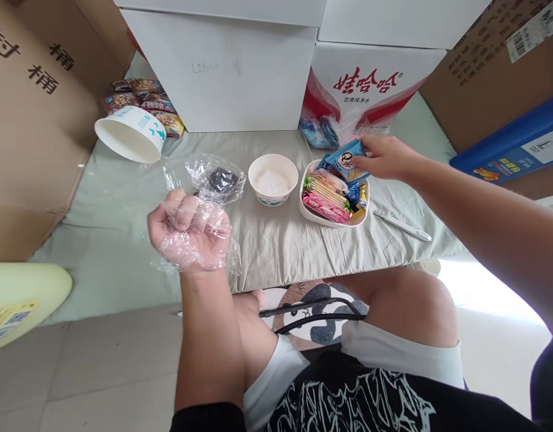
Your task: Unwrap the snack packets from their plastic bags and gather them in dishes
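Note:
Crumpled clear plastic wrap (181, 246) is bunched in the closed fingers of my left hand (195, 231). Just past that fist lies a clear bag with a dark round thing (223, 180); whether the wrap and bag are one piece I cannot tell. With fingers and thumb, my right hand (386, 157) grips a blue snack packet (346, 161) at the back of a white tub (319, 219). Inside the tub are a pink snack packet (325, 208), wrapped sticks (325, 192) and other small packets. A paper bowl (273, 198) with something white inside stands between my hands.
An empty paper bucket (136, 135) lies tipped at the left, before several snack packs (143, 96). White cartons (231, 72) wall off the back. A white-handled knife-like tool (404, 227) lies right of the tub. A yellow-green container (24, 300) stands at the left edge.

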`<state>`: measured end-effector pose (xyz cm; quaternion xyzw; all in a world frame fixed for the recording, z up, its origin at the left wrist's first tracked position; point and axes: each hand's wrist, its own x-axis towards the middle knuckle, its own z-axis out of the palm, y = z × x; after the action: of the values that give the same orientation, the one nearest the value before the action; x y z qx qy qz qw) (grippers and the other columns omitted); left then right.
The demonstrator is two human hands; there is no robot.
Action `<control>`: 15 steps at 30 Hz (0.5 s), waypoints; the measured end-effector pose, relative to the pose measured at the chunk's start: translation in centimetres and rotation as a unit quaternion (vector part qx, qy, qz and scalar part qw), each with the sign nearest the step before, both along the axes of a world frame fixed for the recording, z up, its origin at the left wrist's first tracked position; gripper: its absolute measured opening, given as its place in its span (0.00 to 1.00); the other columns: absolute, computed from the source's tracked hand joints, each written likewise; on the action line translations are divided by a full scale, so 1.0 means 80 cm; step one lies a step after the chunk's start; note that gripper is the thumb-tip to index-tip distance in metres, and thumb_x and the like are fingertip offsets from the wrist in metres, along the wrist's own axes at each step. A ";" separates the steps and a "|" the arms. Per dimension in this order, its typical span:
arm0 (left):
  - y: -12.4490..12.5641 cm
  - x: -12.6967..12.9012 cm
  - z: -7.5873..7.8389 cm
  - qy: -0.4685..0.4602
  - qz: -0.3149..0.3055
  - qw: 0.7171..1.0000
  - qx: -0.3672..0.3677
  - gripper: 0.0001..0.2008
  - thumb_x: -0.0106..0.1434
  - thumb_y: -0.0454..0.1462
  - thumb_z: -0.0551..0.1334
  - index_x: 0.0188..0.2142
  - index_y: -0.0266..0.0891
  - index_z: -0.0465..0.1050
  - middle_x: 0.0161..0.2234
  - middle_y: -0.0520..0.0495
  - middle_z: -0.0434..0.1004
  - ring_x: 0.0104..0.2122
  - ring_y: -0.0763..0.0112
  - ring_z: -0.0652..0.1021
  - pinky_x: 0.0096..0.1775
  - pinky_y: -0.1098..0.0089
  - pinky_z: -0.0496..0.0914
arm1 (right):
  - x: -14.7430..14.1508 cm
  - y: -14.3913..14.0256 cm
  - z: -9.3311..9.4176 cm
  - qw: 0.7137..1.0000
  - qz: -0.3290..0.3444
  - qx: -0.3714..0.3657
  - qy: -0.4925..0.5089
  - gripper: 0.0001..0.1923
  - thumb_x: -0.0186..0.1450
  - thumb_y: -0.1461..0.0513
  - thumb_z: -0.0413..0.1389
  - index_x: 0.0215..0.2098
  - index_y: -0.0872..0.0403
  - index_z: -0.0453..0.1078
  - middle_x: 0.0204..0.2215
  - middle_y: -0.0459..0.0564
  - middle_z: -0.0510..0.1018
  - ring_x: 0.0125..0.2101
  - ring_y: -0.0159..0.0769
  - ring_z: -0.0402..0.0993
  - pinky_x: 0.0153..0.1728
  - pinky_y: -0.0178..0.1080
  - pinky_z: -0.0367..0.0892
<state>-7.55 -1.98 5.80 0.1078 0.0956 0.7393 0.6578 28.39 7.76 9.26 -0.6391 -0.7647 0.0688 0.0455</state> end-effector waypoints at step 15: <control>-0.001 -0.003 -0.006 0.029 -0.013 0.999 0.036 0.20 0.61 0.37 0.55 0.27 0.44 0.38 0.16 0.61 0.40 0.14 0.79 0.45 0.16 0.77 0.51 | -0.058 0.000 -0.038 0.978 0.028 -0.080 -0.193 0.35 0.74 0.54 0.44 0.75 0.60 0.52 0.69 0.69 0.67 0.66 0.64 0.66 0.60 0.63 0.64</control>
<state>-7.78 -2.06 5.34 0.1542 0.0867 0.7303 0.6598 23.74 7.76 6.19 -0.6201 -0.7689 0.0061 -0.1558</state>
